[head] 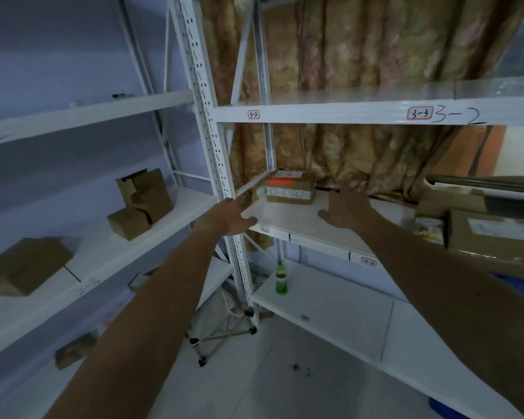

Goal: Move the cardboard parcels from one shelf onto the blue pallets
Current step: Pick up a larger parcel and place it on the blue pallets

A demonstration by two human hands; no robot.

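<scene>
On the far left, a white rack (pixel 88 114) holds plain cardboard boxes: a large one (pixel 23 264) lies on the near end of the middle board. Further along the same board sits a small heap of boxes (pixel 142 201), the top ones tilted against each other. Another small box (pixel 73 355) lies on the level below, dim and partly hidden by the left forearm. A perforated white upright (pixel 208 125) marks the corner where this rack meets the right-hand rack. The left hand (pixel 232 220) is stretched out in front of this post with fingers straight and thumb spread, holding nothing. Its thumb is at the corner of the right rack's middle shelf (pixel 285 220). Below it on the floor stands a folding metal stand (pixel 221 334). A green bottle (pixel 281 279) stands upright on the lower shelf. At the far left end of the middle shelf, against the patterned curtain (pixel 360 55), lies the cardboard parcel (pixel 289 189) with an orange label on top and a white label on its near side. Neither hand touches it. The right hand (pixel 350 210) reaches over the same shelf just right of the parcel, palm down, fingers extended, thumb out, holding nothing. Further right on that shelf rests a bigger labelled box (pixel 493 237), with blurred small items beside it.
</scene>
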